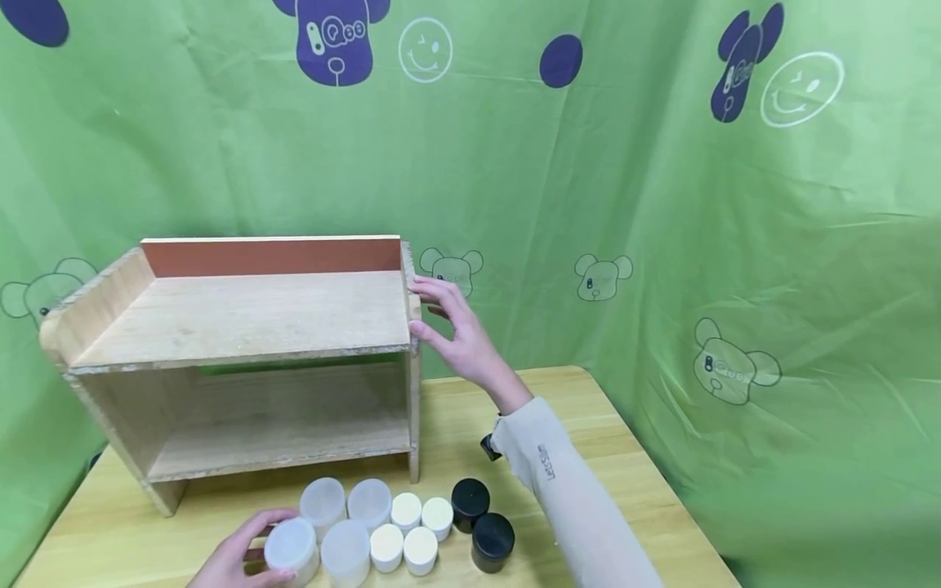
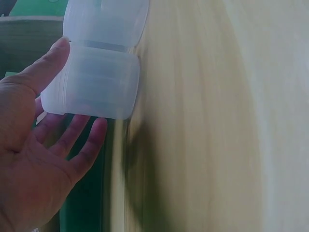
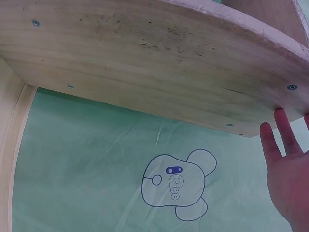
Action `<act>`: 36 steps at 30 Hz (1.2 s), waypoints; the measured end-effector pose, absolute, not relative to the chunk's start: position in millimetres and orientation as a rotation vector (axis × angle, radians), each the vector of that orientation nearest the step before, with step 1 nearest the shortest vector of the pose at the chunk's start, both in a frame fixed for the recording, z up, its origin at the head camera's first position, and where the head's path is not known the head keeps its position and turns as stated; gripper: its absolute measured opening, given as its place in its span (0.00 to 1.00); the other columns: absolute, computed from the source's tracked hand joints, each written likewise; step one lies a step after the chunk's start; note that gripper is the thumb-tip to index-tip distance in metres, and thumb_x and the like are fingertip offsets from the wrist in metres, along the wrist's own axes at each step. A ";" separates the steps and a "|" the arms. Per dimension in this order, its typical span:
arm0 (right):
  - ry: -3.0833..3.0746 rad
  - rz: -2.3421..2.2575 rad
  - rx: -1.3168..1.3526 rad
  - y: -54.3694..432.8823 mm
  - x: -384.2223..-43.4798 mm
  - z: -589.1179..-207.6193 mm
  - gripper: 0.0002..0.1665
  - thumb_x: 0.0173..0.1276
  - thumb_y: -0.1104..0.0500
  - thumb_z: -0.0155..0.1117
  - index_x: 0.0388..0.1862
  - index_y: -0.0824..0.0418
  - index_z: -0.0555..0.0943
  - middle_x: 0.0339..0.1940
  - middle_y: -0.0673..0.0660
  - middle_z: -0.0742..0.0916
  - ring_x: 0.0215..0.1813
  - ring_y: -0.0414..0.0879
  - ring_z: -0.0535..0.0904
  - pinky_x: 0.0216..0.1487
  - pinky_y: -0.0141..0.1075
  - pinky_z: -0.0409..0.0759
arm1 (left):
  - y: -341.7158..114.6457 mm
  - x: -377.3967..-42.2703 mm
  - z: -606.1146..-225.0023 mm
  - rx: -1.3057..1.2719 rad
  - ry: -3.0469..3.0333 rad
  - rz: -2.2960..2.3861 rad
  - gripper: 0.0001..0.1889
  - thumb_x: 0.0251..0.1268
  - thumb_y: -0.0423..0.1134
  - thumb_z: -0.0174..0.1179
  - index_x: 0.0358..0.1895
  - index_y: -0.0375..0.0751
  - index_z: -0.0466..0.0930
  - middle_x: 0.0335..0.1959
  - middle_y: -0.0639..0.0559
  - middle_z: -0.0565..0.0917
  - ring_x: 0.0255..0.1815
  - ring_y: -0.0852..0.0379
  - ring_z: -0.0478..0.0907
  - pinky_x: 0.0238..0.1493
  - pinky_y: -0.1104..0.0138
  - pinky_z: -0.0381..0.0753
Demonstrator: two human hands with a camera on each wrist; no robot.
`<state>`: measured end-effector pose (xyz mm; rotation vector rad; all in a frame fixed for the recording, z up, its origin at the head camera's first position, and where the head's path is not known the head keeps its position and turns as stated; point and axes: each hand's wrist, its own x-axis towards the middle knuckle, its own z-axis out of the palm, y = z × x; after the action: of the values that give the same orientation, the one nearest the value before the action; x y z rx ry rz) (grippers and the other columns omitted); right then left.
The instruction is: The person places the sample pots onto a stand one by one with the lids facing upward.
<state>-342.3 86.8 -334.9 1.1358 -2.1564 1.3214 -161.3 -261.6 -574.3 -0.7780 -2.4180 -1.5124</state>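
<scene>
At the front of the table, my left hand (image 1: 234,559) holds a translucent plastic jar (image 1: 291,545), the leftmost of a cluster. In the left wrist view the thumb lies on one side of that jar (image 2: 96,82) and the fingers on the other. A second translucent jar (image 2: 106,21) stands right beside it. My right hand (image 1: 465,341) touches the right side panel of a wooden shelf (image 1: 250,314), thumb and fingers spread. The right wrist view shows fairly straight fingertips (image 3: 280,116) at the panel's wood surface (image 3: 159,63).
Small white jars (image 1: 421,549) stand to the right of the translucent ones (image 1: 346,551). Two black-lidded jars (image 1: 492,539) end the group on the right. The two-level shelf stands behind them on the wooden table (image 1: 588,425). A green printed curtain (image 1: 515,180) hangs around the table.
</scene>
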 end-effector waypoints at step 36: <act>-2.182 1.211 1.164 90.2 -343.9 -333.8 0.35 0.75 0.56 0.65 0.78 0.49 0.67 0.80 0.51 0.68 0.71 0.51 0.75 0.75 0.48 0.72 | -266.3 -158.5 -517.2 -0.838 -2.430 -1.184 0.38 0.48 0.37 0.81 0.66 0.43 0.76 0.58 0.60 0.82 0.53 0.72 0.78 0.42 0.67 0.86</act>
<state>-343.9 90.2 -333.8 1.1639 -2.1819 1.2111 -158.5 -266.3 -517.2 -0.8383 -2.4302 -1.1838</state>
